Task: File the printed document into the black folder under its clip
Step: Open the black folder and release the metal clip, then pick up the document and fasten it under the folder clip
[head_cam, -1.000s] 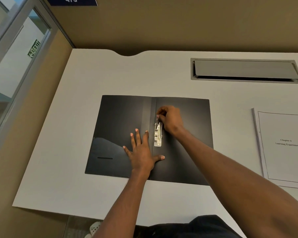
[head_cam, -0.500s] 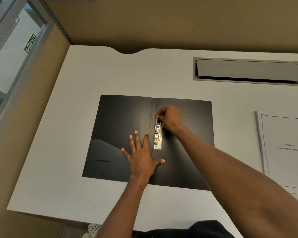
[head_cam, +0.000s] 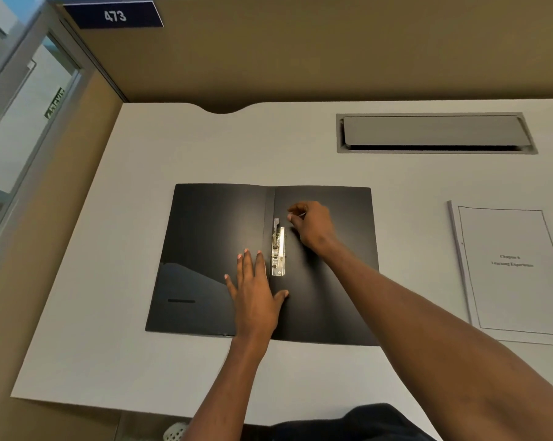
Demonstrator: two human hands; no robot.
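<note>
The black folder lies open on the white desk. Its metal clip runs along the spine, with the lever end pointing away from me. My left hand lies flat on the folder just left of the clip, fingers spread, thumb across the spine. My right hand hovers over the right flap beside the clip's far end, fingers curled and apart from the metal. The printed document, with a title page, lies on the desk right of the folder, untouched.
A grey cable hatch is set into the desk at the back right. A brown partition rises behind the desk, with a sign reading 473. Glass panels stand at the left.
My right hand has come off the clip's far end and shifted a little to the right. The clip's lever now shows uncovered. My left hand stays flat on the folder.
</note>
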